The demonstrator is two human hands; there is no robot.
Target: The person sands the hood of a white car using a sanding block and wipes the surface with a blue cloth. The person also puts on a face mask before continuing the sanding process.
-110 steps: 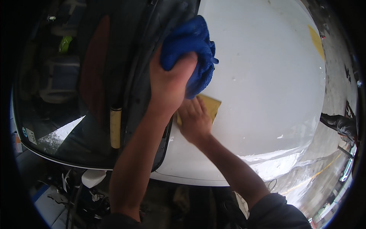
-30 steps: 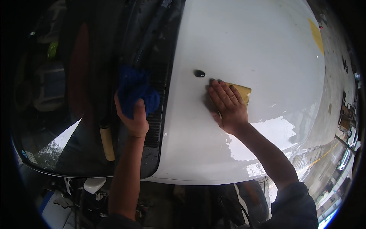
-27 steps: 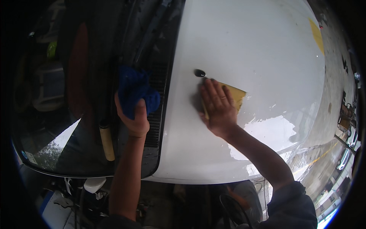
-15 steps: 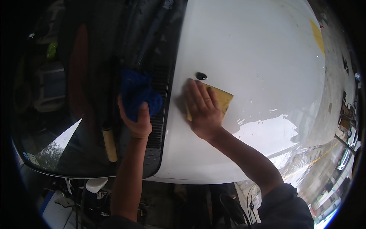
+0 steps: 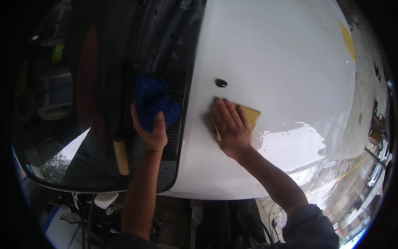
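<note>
My left hand [image 5: 151, 133] is closed around a crumpled blue cloth [image 5: 154, 97] on the dark slatted panel [image 5: 171, 147] below the windscreen. My right hand [image 5: 232, 124] lies flat, fingers stretched, on a square yellow pad [image 5: 253, 116] against the white car bonnet [image 5: 282, 54]; the pad is partly hidden beneath it. A small black oval piece [image 5: 221, 83] sits on the bonnet just above that hand. A tan cylinder [image 5: 121, 157] lies on the dark glass left of my left hand.
The windscreen [image 5: 58, 124] fills the left side, its lower rim curving below. A white mirror-like part [image 5: 105, 199] and dark clutter lie under that rim. A yellow patch [image 5: 346, 39] shows at the bonnet's far edge, with paved floor [image 5: 360, 62] beyond.
Earlier the cloth was higher, over the bonnet's edge; my left hand brought it down-left. My right hand and pad swept left, then shifted slightly down and right in the last half second.
</note>
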